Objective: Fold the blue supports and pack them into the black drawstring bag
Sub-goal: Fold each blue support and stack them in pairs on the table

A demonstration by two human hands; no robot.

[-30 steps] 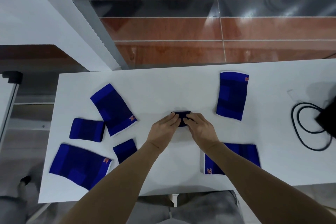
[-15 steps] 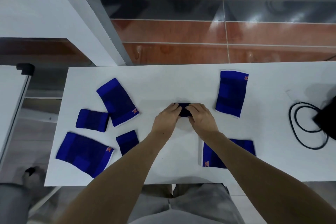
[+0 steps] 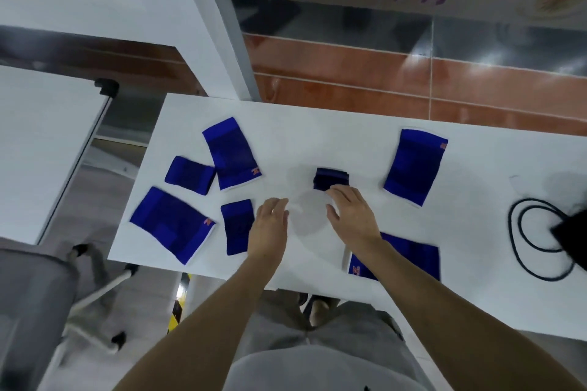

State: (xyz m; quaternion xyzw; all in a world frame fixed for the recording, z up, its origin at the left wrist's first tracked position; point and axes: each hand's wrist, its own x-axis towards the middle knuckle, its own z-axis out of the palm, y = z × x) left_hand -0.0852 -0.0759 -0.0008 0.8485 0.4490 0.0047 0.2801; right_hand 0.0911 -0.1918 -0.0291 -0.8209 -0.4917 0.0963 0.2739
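Withdrawn from folded bundle point(image 3: 330, 179) since half a second ago: both hands, formerly pressed together on it. Camera view also swung, table point(image 3: 317, 143) now sitting lower and right in frame.

Left hand point(image 3: 270, 227): fingers relaxed, loosely spread, holding nothing, well clear of bundle, just beside small folded support point(image 3: 237, 227).

Right hand point(image 3: 351, 216): fingers relaxed, holding nothing; fingertips at or touching bundle's near edge, contact not certain.

Folded bundle: compact, dark blue, table centre, directly ahead of right hand, ahead and right of left hand. Long axis left to right across table. Right hand nearer.

Unfolded supports: one far right of centre point(image 3: 413, 167); one partly under right forearm at near edge point(image 3: 409, 255); two on left point(image 3: 233, 154) point(image 3: 171, 224). Second small folded piece point(image 3: 190, 174) at left.

Black drawstring bag point(image 3: 571, 232): far right edge, mostly out of frame, cord point(image 3: 524, 238) looped on table beside it. Well apart from bundle, to right.

Judgement: fold of centre piece finished; bag lying on right-hand side, so right hand better placed for carry.
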